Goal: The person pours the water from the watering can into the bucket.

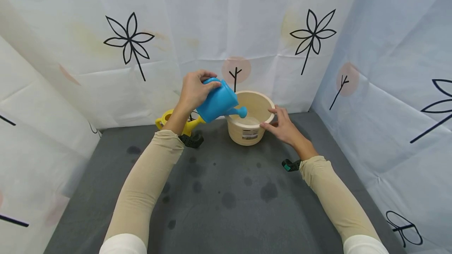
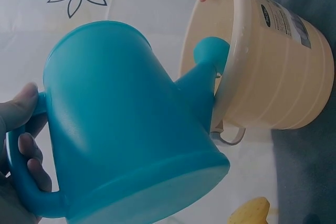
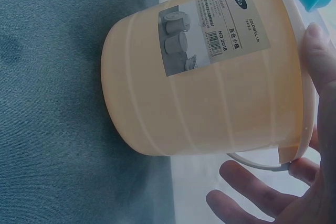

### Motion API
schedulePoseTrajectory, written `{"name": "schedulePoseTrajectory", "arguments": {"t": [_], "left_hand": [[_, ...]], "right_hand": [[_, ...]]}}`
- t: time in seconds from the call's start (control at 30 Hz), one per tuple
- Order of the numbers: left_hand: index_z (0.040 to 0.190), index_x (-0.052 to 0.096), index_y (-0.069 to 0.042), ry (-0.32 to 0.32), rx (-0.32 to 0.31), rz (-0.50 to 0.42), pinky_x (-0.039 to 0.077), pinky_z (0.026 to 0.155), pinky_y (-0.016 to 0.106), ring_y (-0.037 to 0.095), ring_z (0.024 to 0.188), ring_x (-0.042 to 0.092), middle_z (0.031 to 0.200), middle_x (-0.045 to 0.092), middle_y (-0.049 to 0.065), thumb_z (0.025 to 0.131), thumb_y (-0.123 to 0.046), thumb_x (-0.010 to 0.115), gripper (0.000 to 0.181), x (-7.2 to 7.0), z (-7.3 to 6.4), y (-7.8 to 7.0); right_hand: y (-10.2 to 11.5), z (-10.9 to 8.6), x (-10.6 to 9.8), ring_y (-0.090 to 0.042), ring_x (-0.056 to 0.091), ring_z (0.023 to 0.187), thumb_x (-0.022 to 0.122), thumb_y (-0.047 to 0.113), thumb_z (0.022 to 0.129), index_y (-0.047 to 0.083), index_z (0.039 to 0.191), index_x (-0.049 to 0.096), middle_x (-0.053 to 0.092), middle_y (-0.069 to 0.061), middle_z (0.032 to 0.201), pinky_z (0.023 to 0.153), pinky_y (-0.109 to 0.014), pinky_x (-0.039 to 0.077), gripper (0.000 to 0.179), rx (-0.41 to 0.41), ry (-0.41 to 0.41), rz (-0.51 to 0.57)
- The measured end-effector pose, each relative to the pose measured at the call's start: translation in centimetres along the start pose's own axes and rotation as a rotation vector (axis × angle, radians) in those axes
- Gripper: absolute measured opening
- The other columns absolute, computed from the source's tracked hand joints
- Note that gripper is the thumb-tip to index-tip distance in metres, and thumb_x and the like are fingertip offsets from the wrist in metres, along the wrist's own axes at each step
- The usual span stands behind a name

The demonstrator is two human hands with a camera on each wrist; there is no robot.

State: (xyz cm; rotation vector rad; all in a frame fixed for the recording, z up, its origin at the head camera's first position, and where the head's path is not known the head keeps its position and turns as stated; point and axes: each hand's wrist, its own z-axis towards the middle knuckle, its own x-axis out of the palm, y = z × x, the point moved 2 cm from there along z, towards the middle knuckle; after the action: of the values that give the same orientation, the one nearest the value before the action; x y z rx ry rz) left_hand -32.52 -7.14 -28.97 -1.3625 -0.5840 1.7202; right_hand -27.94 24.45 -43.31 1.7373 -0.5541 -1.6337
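My left hand (image 1: 194,89) grips a blue watering can (image 1: 218,102) by its handle, fingers curled round it in the left wrist view. The can is tipped to the right, its round spout head (image 1: 241,112) over the opening of a cream plastic bucket (image 1: 236,134). The bucket stands upright on the grey surface, with a printed label (image 3: 212,30) on its side. At the bucket's right edge, my right hand (image 1: 283,126) holds the rim, thumb on the near side. Two of its fingers extend free below the rim in the right wrist view.
A yellow watering can (image 1: 190,126) stands left of the bucket, partly behind my left forearm. White patterned cloth (image 1: 176,30) hangs behind and at both sides. Dark wet spots (image 1: 269,192) mark the grey surface (image 1: 243,226). The bucket has a thin carrying handle (image 2: 231,139).
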Motion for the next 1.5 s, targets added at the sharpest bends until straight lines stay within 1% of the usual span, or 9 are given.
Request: {"name": "schedulePoseTrajectory", "arguments": {"t": [0.23,0.67,0.83,0.97,1.2,1.5], "left_hand": [[0.125,0.071,-0.011,-0.014,0.006,-0.004,0.054,0.106,0.042,0.027,0.124,0.066,0.124,0.074,0.012,0.094,-0.030,0.075,0.036,0.29,0.00,0.13],[0.123,0.070,-0.014,-0.033,0.009,-0.017,0.049,0.112,0.042,0.025,0.130,0.061,0.127,0.074,0.008,0.093,-0.034,0.074,0.036,0.60,0.17,0.23],[0.122,0.070,-0.015,-0.042,0.017,-0.034,0.048,0.113,0.040,0.024,0.130,0.061,0.125,0.075,0.006,0.094,-0.035,0.074,0.035,0.62,0.20,0.28],[0.121,0.071,-0.015,-0.045,0.026,-0.048,0.049,0.111,0.039,0.025,0.129,0.062,0.124,0.075,0.005,0.094,-0.035,0.074,0.034,0.62,0.18,0.22],[0.123,0.073,-0.014,-0.043,0.043,-0.034,0.052,0.107,0.038,0.025,0.124,0.064,0.126,0.073,0.009,0.092,-0.033,0.077,0.036,0.60,0.25,0.07],[0.123,0.073,-0.010,-0.055,0.045,-0.034,0.055,0.099,0.042,0.027,0.115,0.066,0.123,0.072,0.013,0.091,-0.034,0.079,0.041,0.38,-0.04,-0.23]], "right_hand": [[-0.06,-0.09,0.01,-0.046,0.055,0.132,0.060,0.055,0.099,0.014,0.165,0.011,0.009,-0.018,0.165,0.102,-0.056,0.053,0.092,-0.002,0.001,0.003],[-0.01,-0.10,-0.05,-0.046,0.053,0.133,0.060,0.055,0.099,0.015,0.165,0.008,0.009,-0.018,0.165,0.103,-0.056,0.053,0.094,-0.002,0.004,0.007],[-0.07,0.05,-0.08,-0.045,0.055,0.132,0.061,0.055,0.099,0.015,0.165,0.010,0.010,-0.018,0.164,0.103,-0.056,0.053,0.092,-0.009,0.000,0.006],[0.02,0.14,-0.10,-0.043,0.056,0.130,0.062,0.054,0.099,0.015,0.165,0.012,0.011,-0.018,0.163,0.103,-0.055,0.054,0.091,-0.012,-0.002,0.011],[0.06,0.07,-0.14,-0.045,0.055,0.131,0.062,0.055,0.098,0.016,0.165,0.011,0.010,-0.018,0.164,0.103,-0.056,0.053,0.093,-0.008,0.000,0.010],[0.08,0.01,-0.09,-0.047,0.055,0.131,0.062,0.054,0.098,0.014,0.165,0.012,0.009,-0.019,0.164,0.102,-0.056,0.054,0.092,-0.007,-0.004,0.010]]}}
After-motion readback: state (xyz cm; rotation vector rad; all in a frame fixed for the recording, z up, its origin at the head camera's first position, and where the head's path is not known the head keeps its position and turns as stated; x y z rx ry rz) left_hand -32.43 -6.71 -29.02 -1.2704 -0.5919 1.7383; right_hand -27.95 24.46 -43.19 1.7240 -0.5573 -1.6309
